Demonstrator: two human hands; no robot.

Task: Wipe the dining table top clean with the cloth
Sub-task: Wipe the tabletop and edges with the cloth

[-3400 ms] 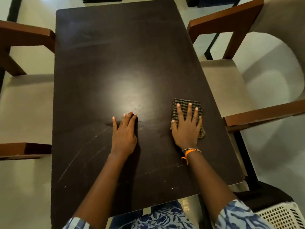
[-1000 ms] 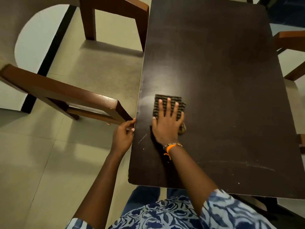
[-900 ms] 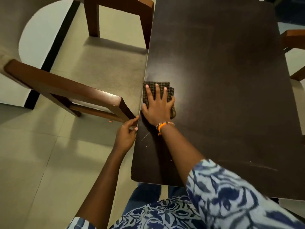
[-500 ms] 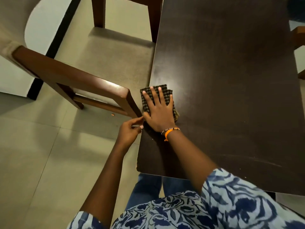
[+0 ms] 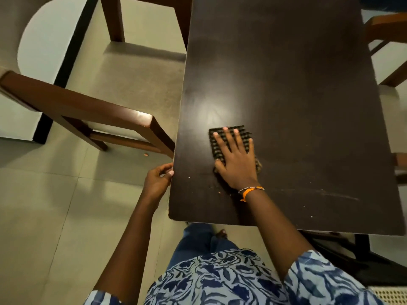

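The dark brown dining table top [image 5: 286, 84] fills the right half of the head view. A folded dark checked cloth [image 5: 214, 148] lies on it a short way in from the left edge. My right hand [image 5: 236, 164] presses flat on the cloth with fingers spread; an orange band is on its wrist. My left hand [image 5: 157, 181] sits cupped against the table's left edge with the thumb touching the edge and nothing visible in it. Small pale crumbs [image 5: 218, 190] lie just behind the cloth, and a faint dust streak [image 5: 339, 195] runs near the front edge.
A wooden chair [image 5: 88, 106] with a beige seat stands close to the table's left side, its arm almost at the edge. Another wooden chair [image 5: 387, 25] is at the far right. A white lattice basket [image 5: 392, 296] shows at the bottom right corner.
My right hand has slid the cloth from the table's left edge inward to the right. My left hand stays cupped at the left edge.
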